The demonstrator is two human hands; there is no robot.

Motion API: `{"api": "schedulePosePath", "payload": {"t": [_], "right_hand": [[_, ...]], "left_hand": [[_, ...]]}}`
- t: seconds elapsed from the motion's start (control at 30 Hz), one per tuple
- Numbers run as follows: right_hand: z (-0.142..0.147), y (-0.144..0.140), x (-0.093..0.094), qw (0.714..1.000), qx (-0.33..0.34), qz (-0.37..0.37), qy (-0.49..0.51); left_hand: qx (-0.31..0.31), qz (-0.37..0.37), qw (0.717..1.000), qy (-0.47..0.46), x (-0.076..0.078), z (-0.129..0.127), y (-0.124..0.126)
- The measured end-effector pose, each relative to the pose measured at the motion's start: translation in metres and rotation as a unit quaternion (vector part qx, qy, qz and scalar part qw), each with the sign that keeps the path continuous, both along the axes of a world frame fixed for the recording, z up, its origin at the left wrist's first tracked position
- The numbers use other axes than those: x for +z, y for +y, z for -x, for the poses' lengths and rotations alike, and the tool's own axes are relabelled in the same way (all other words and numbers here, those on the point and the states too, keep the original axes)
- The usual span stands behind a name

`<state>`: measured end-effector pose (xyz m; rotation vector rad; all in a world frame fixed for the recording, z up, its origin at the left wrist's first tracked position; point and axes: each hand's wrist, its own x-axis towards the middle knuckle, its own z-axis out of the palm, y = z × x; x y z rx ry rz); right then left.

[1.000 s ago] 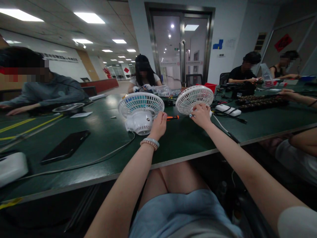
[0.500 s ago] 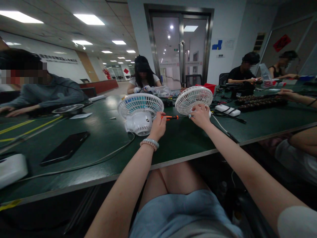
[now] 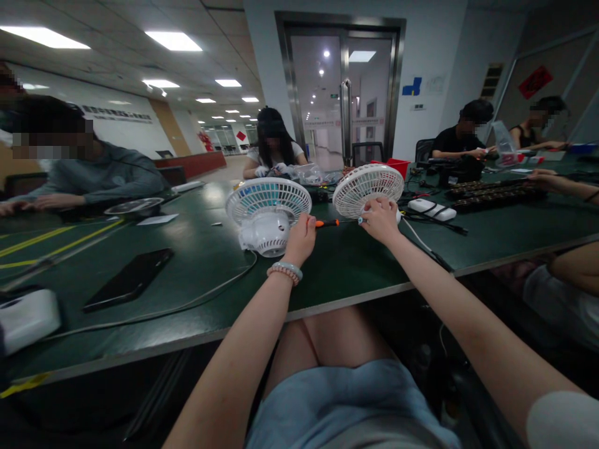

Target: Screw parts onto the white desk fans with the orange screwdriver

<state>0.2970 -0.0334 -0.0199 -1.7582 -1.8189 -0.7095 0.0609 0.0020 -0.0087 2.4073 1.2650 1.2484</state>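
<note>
My left hand [image 3: 301, 240] is closed around a screwdriver with an orange and black handle [image 3: 327, 222]. Its thin shaft points right, towards the back of a white fan [image 3: 367, 186]. My right hand [image 3: 381, 221] grips that fan behind its round grille, fingers curled over the rear housing. A small pale blue spot shows at my right fingertips; what it is I cannot make out. Right behind my left hand lies a second white fan [image 3: 266, 232], its motor housing facing me. Whether the screwdriver tip touches a screw is too small to see.
A black phone [image 3: 128, 279] and a white object [image 3: 30, 321] lie on the green table [image 3: 187, 343] to the left, with a pale cable [image 3: 187, 305] along the front. At the right are a white power adapter [image 3: 431, 210] and dark strips [image 3: 491, 194]. Several people sit around.
The whole view has shifted slightly, moving the scene a little right and down. Both hands keep their grips, and the screwdriver still points at the right fan.
</note>
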Motion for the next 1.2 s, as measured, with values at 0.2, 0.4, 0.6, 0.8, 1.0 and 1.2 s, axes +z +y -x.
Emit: {"api": "schedulePosePath", "payload": {"t": [0.2,0.4,0.6,0.8,1.0,1.2], "right_hand": [[0.000,-0.002,0.000,1.000,0.005,0.003,-0.004],[0.001,-0.001,0.000,1.000,0.004,-0.002,-0.003],[0.002,-0.003,-0.001,1.000,0.003,-0.002,0.004],[0.002,-0.003,-0.001,1.000,0.004,-0.002,0.009],[0.002,-0.001,-0.001,1.000,0.003,-0.005,0.007],[0.001,-0.003,-0.003,0.999,0.013,-0.030,0.001]], "left_hand": [[0.001,0.005,1.000,-0.005,-0.001,0.000,0.000],[-0.019,0.028,0.999,-0.025,-0.001,-0.001,-0.003],[-0.030,0.034,0.998,-0.038,0.002,-0.002,-0.008],[-0.035,0.045,0.998,-0.019,0.003,0.000,-0.010],[-0.020,0.049,0.998,-0.019,0.005,-0.001,-0.013],[-0.028,0.049,0.998,-0.025,0.002,0.001,-0.010]]}}
